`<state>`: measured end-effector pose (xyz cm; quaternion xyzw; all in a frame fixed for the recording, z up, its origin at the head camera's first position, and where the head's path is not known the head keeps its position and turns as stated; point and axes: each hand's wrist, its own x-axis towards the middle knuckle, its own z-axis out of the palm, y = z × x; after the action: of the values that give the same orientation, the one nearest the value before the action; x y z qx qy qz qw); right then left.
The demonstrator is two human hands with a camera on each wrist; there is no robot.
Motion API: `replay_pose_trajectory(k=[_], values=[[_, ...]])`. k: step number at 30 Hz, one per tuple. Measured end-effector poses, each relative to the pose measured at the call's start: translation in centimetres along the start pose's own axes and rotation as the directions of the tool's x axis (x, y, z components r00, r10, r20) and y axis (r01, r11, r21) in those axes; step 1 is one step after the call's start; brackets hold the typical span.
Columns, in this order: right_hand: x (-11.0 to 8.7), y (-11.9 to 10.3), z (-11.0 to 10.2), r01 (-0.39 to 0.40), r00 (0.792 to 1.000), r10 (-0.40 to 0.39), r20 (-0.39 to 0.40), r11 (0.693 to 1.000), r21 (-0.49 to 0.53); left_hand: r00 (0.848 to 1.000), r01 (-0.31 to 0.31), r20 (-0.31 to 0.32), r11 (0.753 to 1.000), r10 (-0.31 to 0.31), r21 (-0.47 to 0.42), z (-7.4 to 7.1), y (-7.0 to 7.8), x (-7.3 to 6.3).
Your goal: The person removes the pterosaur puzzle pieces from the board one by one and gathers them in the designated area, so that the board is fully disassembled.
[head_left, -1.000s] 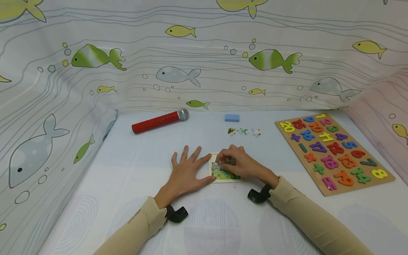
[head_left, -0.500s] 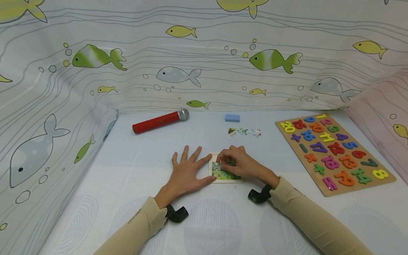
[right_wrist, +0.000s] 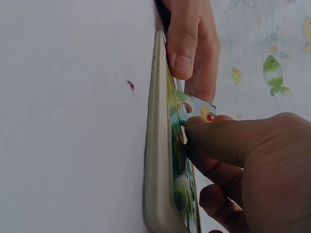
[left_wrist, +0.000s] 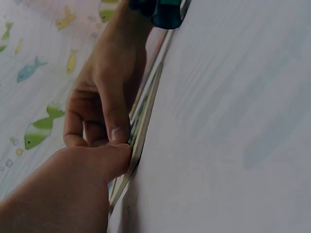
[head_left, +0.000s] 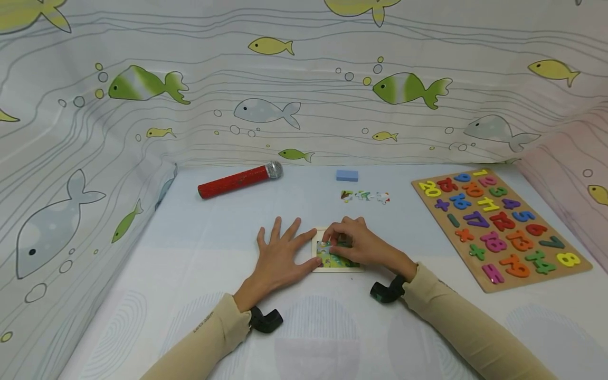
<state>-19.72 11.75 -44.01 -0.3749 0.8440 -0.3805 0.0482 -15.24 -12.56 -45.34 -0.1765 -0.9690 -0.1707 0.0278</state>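
Observation:
A small jigsaw puzzle [head_left: 339, 263] in a pale wooden frame [head_left: 332, 270] lies on the table, its picture mostly green. My left hand [head_left: 280, 261] lies spread with straight fingers at the frame's left side, its thumb and index finger touching the edge. Over the upper part of the puzzle, my right hand [head_left: 353, 240] pinches a puzzle piece [right_wrist: 197, 108] between thumb and fingers. In the right wrist view that piece stands tilted up from the picture, pale blue with a bit of red and yellow. My right hand hides the puzzle's upper right area.
Several loose puzzle pieces [head_left: 364, 196] lie beyond the frame, with a blue block [head_left: 347, 176] behind them. A red microphone [head_left: 237, 181] rests at the back left. On the right lies a wooden number board [head_left: 499, 229]. A fish-print curtain [head_left: 304, 79] closes off the back.
Little differs. My left thumb sits slightly higher along the frame's left edge, while my right hand keeps its pinch in nearly the same spot.

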Motion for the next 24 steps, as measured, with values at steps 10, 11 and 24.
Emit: replay_pose_trajectory(k=[10, 11, 24], values=[[0.0, 0.1, 0.0, -0.005, 1.000, 0.007, -0.023, 0.998, 0.063, 1.000, 0.001, -0.018, 1.000, -0.001, -0.009, 0.0, 0.2, -0.1], [0.0, 0.1, 0.0, -0.008, 1.000, 0.010, -0.026, 0.998, 0.067, 1.000, 0.002, -0.017, 1.000, -0.002, -0.009, 0.0, 0.1, -0.1], [0.0, 1.2, -1.8, -0.091, 0.987, 0.105, -0.121, 0.989, 0.114, 1.000, -0.015, -0.027, 1.000, 0.015, -0.005, 0.2, 0.0, 0.0]])
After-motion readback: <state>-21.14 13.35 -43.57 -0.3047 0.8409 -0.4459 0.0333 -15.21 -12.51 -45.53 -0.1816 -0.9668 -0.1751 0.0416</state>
